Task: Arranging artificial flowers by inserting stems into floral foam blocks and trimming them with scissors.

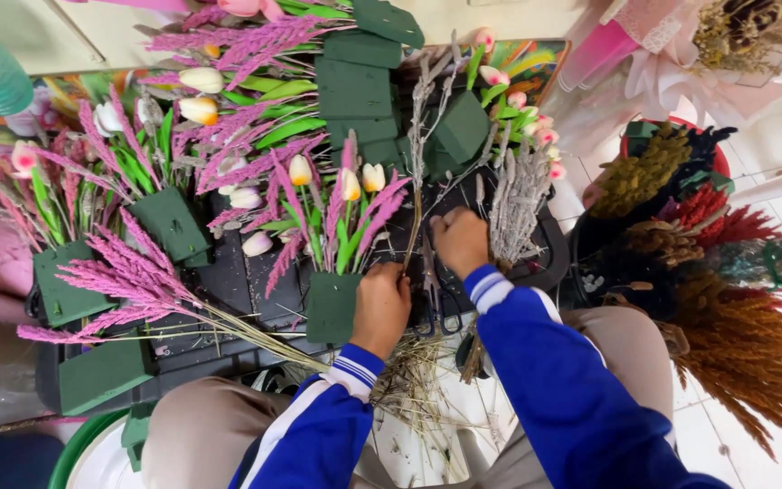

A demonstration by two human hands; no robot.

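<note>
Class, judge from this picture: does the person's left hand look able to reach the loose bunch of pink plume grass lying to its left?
Probably yes. The left hand rests beside a green foam block, and the pink plume grass lies with its stems trailing toward that wrist. Nothing seems to cover the stems, though the hand may be holding a thin stem.

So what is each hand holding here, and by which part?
Right hand grips a thin dried stem near its lower end. Left hand is closed beside the green foam block; what it holds cannot be told.

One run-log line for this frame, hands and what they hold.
left hand: gripping grey dried stem | right hand: closed on scissors | beside: green foam block with tulips
</note>
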